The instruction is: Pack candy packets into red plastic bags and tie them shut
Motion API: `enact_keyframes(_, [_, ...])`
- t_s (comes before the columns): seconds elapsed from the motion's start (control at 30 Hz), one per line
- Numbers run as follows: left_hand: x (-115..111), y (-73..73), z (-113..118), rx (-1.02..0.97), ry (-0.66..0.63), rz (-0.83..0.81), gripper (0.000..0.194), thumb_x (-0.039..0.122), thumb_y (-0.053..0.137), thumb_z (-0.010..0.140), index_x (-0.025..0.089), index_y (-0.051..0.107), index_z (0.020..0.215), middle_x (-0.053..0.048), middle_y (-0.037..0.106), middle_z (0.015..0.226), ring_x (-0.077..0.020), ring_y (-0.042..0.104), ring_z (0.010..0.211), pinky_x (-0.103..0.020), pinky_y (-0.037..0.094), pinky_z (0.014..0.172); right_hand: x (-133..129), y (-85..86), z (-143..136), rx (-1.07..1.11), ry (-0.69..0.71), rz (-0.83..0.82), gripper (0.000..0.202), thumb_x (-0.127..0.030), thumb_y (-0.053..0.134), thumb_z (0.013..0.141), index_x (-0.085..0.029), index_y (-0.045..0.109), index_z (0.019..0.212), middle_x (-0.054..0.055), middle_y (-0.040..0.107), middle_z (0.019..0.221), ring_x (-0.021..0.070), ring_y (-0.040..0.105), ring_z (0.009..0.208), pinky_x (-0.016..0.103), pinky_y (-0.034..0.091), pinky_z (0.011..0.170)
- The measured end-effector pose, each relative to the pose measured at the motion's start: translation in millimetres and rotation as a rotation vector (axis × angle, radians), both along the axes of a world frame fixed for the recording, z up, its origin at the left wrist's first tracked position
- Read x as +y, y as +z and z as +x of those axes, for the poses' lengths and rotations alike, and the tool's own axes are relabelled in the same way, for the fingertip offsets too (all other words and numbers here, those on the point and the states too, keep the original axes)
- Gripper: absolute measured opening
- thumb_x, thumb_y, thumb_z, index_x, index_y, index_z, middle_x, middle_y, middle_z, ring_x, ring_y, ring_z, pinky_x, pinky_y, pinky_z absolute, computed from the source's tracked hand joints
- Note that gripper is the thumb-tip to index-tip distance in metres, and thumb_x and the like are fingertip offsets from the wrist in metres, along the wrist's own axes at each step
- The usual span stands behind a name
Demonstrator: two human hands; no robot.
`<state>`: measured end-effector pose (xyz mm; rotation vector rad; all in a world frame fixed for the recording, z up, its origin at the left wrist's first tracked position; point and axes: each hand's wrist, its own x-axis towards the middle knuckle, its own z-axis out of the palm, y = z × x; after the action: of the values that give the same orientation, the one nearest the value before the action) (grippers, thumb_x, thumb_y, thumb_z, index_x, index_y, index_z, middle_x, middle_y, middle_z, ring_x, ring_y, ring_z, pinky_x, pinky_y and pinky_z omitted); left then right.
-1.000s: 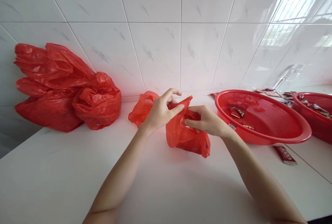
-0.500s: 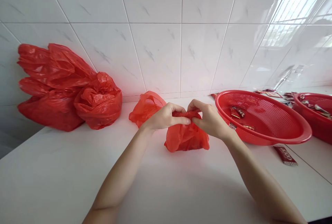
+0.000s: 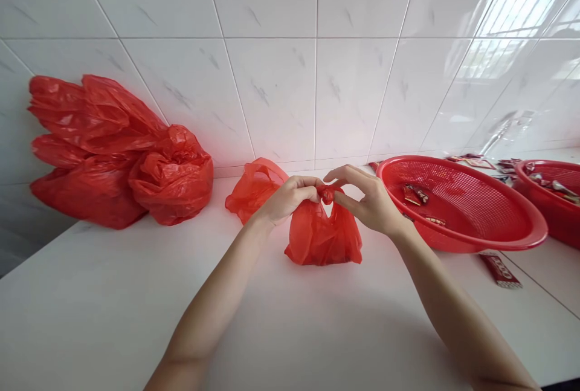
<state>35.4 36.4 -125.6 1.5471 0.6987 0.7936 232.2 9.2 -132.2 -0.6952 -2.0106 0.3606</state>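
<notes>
- Bag, small, red and made of thin plastic, stood at the centre of the frame, just above the counter or resting on it; I could not tell which.
- I judged it light and very soft, with no stiffness of its own: the sides sagged in creases below a bunched top, and I could make out only darker shapes through the lower film.
- The film looked slick and easy to tear under a sharp tug, so I rated the twisted knob at the top as the surest hold, thick enough to pinch; the loose sides would have slid or stretched.
- A pale gap showed just under that knob, and I marked it as a weak place to pull from.
- My left hand, left of the knob, had thumb and fingers closed on the bunched plastic, knuckles curled.
- My right hand, right of the knob, pinched from the other side with thumb and forefinger, more loosely as I read it, its palm apart from the plastic.
- Both forearms rose from the lower corners of the frame and slanted inward, the wrists raised above the counter.
- Behind the left hand lay a loose red bag; a red basket filled the right of the frame.
</notes>
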Motion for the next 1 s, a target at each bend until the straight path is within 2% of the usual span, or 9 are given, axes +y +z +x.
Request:
enact_keyframes(0.1, [-0.9, 2.4, -2.4, 0.028, -0.003, 0.103, 0.017, 0.017, 0.059, 0.073, 0.02, 0.074, 0.08, -0.001, 0.068, 0.082, -0.0178, 0.062, 0.083, -0.033, 0.049, 0.084, 2.8, -1.8, 1.4, 0.03, 0.038, 0.076, 0.014, -0.019, 0.054, 0.098, -0.023, 0.067, 0.096, 0.006, 0.069, 0.099, 0.0197, 0.067, 0.093, 0.037, 0.057, 0.083])
enact_keyframes(0.2, [-2.0, 6.2, -7.8, 0.044, 0.038, 0.157, 0.024, 0.019, 0.061, 0.076, 0.021, 0.075, 0.096, -0.005, 0.073, 0.099, -0.023, 0.063, 0.102, -0.039, 0.047, 0.096, 4.0, -1.4, 4.9, 0.079, 0.063, 0.013, 0.011, -0.023, 0.06, 0.097, -0.023, 0.068, 0.09, 0.007, 0.071, 0.101, 0.0211, 0.067, 0.099, 0.038, 0.055, 0.089])
enact_keyframes(0.3, [1.0, 6.6, -14.3, 0.06, 0.072, 0.173, 0.028, 0.021, 0.065, 0.077, 0.021, 0.075, 0.103, -0.006, 0.073, 0.11, -0.0271, 0.061, 0.115, -0.044, 0.044, 0.103, 3.6, 0.8, 10.1, 0.093, 0.083, -0.066, 0.012, -0.027, 0.063, 0.097, -0.023, 0.07, 0.088, 0.007, 0.071, 0.107, 0.0218, 0.067, 0.103, 0.039, 0.053, 0.094])
enact_keyframes(0.4, [10.2, 0.8, -19.0, 0.083, 0.108, 0.172, 0.024, 0.024, 0.068, 0.076, 0.022, 0.076, 0.099, -0.005, 0.073, 0.107, -0.0263, 0.062, 0.114, -0.044, 0.044, 0.105, 2.0, 5.4, 16.2, 0.038, 0.162, -0.146, 0.013, -0.028, 0.064, 0.096, -0.022, 0.071, 0.086, 0.007, 0.072, 0.107, 0.0211, 0.068, 0.101, 0.038, 0.053, 0.093])
enact_keyframes(0.53, [27.2, -13.0, -23.4, 0.113, 0.158, 0.128, 0.019, 0.029, 0.073, 0.074, 0.021, 0.076, 0.091, -0.006, 0.074, 0.104, -0.0257, 0.063, 0.111, -0.043, 0.046, 0.105, -2.3, 14.1, 25.0, -0.082, 0.28, -0.26, 0.015, -0.027, 0.064, 0.095, -0.02, 0.072, 0.083, 0.007, 0.076, 0.094, 0.0205, 0.07, 0.092, 0.036, 0.055, 0.087])
enact_keyframes(0.67, [41.2, -28.0, -29.3, 0.192, 0.141, 0.098, 0.024, 0.032, 0.08, 0.071, 0.02, 0.075, 0.091, -0.006, 0.074, 0.104, -0.0239, 0.065, 0.105, -0.043, 0.048, 0.102, -7.9, 22.7, 34.1, -0.218, 0.326, -0.33, 0.014, -0.024, 0.067, 0.092, -0.017, 0.074, 0.081, 0.006, 0.075, 0.081, 0.0173, 0.068, 0.074, 0.031, 0.054, 0.072])
enact_keyframes(0.8, [51.3, -43.3, -34.7, 0.247, 0.161, 0.09, 0.026, 0.034, 0.082, 0.068, 0.019, 0.073, 0.088, -0.006, 0.073, 0.098, -0.0225, 0.066, 0.1, -0.043, 0.05, 0.098, -12.0, 29.4, 40.8, -0.327, 0.445, -0.346, 0.016, -0.02, 0.068, 0.09, -0.017, 0.072, 0.074, 0.005, 0.072, 0.071, 0.0148, 0.064, 0.068, 0.028, 0.053, 0.066])
enact_keyframes(0.93, [57.7, -53.3, -33.6, 0.316, 0.159, 0.097, 0.024, 0.034, 0.082, 0.067, 0.019, 0.073, 0.083, -0.006, 0.073, 0.094, -0.0233, 0.066, 0.096, -0.043, 0.051, 0.095, -12.6, 31.1, 43.3, -0.323, 0.558, -0.353, 0.015, -0.017, 0.069, 0.088, -0.016, 0.072, 0.073, 0.004, 0.072, 0.069, 0.0134, 0.064, 0.066, 0.026, 0.052, 0.064])
enact_keyframes(1.0, [57.7, -52.1, -30.9, 0.319, 0.2, 0.13, 0.023, 0.033, 0.08, 0.067, 0.019, 0.073, 0.083, -0.006, 0.073, 0.096, -0.0243, 0.066, 0.098, -0.043, 0.05, 0.096, -12.1, 29.7, 42.4, -0.23, 0.532, -0.421, 0.015, -0.02, 0.071, 0.088, -0.015, 0.073, 0.074, 0.004, 0.072, 0.07, 0.014, 0.065, 0.066, 0.027, 0.053, 0.064])
